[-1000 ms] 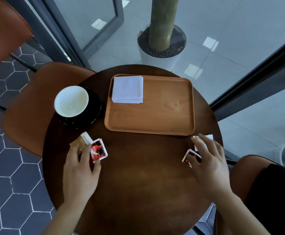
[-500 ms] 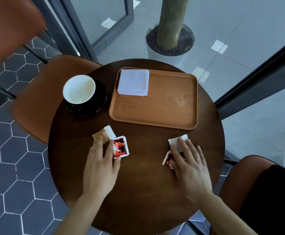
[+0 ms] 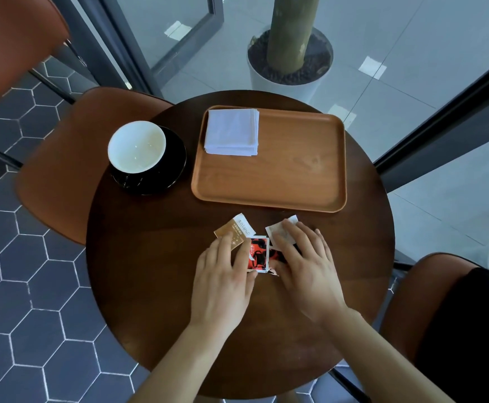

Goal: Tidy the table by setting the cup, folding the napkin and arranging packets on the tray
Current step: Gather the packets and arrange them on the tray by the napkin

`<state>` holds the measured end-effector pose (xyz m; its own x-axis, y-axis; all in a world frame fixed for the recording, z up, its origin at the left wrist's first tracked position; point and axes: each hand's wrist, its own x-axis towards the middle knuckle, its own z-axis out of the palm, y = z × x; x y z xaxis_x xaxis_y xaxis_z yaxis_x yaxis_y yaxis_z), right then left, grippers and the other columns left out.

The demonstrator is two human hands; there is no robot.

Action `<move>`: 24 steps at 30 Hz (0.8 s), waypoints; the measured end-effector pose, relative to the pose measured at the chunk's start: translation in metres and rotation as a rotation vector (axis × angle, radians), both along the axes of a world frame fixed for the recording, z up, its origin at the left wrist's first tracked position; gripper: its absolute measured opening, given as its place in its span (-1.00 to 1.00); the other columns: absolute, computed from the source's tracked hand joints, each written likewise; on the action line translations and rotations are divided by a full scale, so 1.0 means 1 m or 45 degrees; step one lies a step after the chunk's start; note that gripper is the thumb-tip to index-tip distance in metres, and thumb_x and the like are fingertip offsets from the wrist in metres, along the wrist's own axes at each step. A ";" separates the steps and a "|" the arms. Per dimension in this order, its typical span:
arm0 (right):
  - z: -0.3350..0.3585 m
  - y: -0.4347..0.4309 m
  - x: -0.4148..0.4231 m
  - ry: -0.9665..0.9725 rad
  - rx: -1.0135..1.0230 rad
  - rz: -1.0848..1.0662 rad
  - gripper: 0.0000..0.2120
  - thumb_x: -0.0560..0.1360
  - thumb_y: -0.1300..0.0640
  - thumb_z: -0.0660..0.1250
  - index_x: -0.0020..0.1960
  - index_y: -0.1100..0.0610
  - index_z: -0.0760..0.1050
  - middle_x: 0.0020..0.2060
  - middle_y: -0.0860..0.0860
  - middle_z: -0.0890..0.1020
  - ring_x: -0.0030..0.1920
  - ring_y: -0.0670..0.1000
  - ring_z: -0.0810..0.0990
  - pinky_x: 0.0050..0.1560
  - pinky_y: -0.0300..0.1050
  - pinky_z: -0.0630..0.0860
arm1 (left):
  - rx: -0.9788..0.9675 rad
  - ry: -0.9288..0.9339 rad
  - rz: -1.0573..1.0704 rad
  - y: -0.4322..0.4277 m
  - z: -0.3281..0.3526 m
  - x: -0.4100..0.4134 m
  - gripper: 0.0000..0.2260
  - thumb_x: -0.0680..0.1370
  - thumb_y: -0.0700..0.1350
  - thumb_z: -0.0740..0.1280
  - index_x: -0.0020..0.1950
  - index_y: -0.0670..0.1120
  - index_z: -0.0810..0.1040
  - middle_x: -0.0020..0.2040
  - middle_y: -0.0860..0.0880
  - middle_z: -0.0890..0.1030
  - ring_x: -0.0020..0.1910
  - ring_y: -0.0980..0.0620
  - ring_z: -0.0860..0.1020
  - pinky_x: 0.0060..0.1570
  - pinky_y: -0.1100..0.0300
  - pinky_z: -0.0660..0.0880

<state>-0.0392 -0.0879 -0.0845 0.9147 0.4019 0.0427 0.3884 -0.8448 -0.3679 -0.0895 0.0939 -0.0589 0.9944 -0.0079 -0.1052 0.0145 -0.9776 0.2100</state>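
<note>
Resting on round table (image 3: 150, 286), tray (image 3: 295, 181) at far side, cup (image 3: 137, 146) on saucer (image 3: 176, 170) left of it, folded napkin (image 3: 231, 132) in tray's far-left corner, left hand (image 3: 222, 280) and right hand (image 3: 304, 266) flat-fingered, pressing on bunched packets (image 3: 257, 253) before tray

The left hand (image 3: 222, 274) and right hand (image 3: 304, 266), well apart a second ago, now lie side by side at mid-counter (image 3: 150, 257), their packets (image 3: 257, 253) slid together into one cluster.

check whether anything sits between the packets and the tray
Nothing visible does. Only bare table separates the packets, under the left hand and right hand, from the tray. The napkin sits in its far left corner.
</note>
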 end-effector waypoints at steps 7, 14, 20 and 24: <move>0.005 -0.020 0.004 -0.043 0.169 -0.117 -0.64 0.57 0.12 0.40 0.34 0.19 0.56 0.34 0.10 0.57 0.36 0.18 0.47 0.27 0.22 0.51 | -0.139 -0.168 0.171 0.032 -0.007 0.006 -0.58 0.52 -0.12 0.44 0.36 -0.16 0.52 0.27 -0.18 0.54 0.25 -0.16 0.52 0.13 -0.10 0.58; 0.009 -0.017 0.025 -0.078 0.095 0.042 -0.64 0.62 0.14 0.26 0.39 0.15 0.53 0.41 0.04 0.54 0.23 0.19 0.51 0.12 0.15 0.56 | -0.043 -0.134 0.038 0.036 -0.007 0.035 -0.60 0.50 -0.10 0.50 0.32 -0.12 0.59 0.26 -0.13 0.60 0.16 -0.16 0.55 0.03 -0.08 0.58; 0.010 -0.021 0.035 -0.044 -0.063 0.074 -0.60 0.53 0.15 0.43 0.36 0.09 0.53 0.28 0.01 0.59 0.17 0.15 0.51 0.04 0.14 0.55 | -0.018 -0.154 0.052 0.048 -0.006 0.029 -0.62 0.44 -0.15 0.53 0.22 -0.22 0.63 0.05 -0.17 0.63 -0.03 -0.14 0.58 -0.21 0.03 0.61; 0.012 -0.019 0.039 -0.053 -0.008 -0.050 -0.55 0.44 0.19 0.52 0.31 0.16 0.57 0.08 0.07 0.60 0.05 0.18 0.53 -0.10 0.10 0.60 | -0.078 -0.263 0.072 0.052 -0.007 0.026 -0.70 0.45 -0.20 0.51 0.16 -0.24 0.67 -0.01 -0.18 0.68 -0.08 -0.13 0.62 -0.26 0.05 0.61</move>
